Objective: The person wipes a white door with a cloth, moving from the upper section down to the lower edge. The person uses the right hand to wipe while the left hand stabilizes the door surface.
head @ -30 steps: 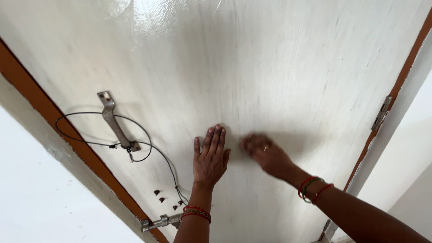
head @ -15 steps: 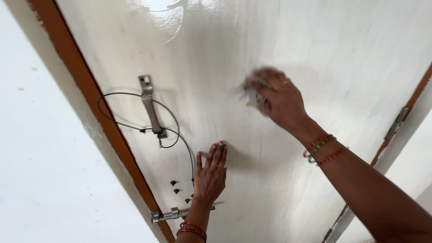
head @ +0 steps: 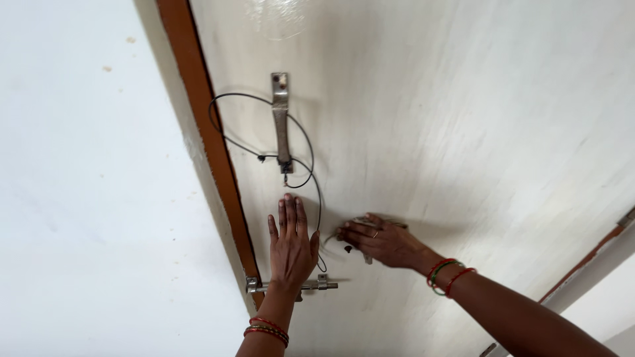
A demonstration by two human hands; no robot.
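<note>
- White-painted door (head: 463, 132), glossy and streaked, fills most of the view; its orange-brown edge (head: 211, 152) runs along the left side, with a plain white wall (head: 86, 185) beyond it.
- Left hand (head: 291, 248): open, fingers straight and together, palm laid flat on the door just above the slide bolt; it grips nothing and appears to brace the panel.
- Right hand (head: 380, 241): fingers curled down over a small crumpled cloth (head: 364, 223), pressing it against the door face just right of the left hand; only the cloth's edges show past the fingers, so its colour is hard to tell.
- Red and green bangles (head: 446, 274) on the right wrist; red bangles (head: 266, 329) on the left wrist.
- Metal slide bolt (head: 291, 286), horizontal, fixed at the door edge, partly covered by the left wrist.
- Thin dark wire (head: 264, 132), looped around and hanging from the handle, trailing down between the two hands.
- Metal pull handle (head: 282, 119), upright, screwed to the door above the left hand.
- Hinge hardware (head: 627, 217), just visible at the far right edge.
</note>
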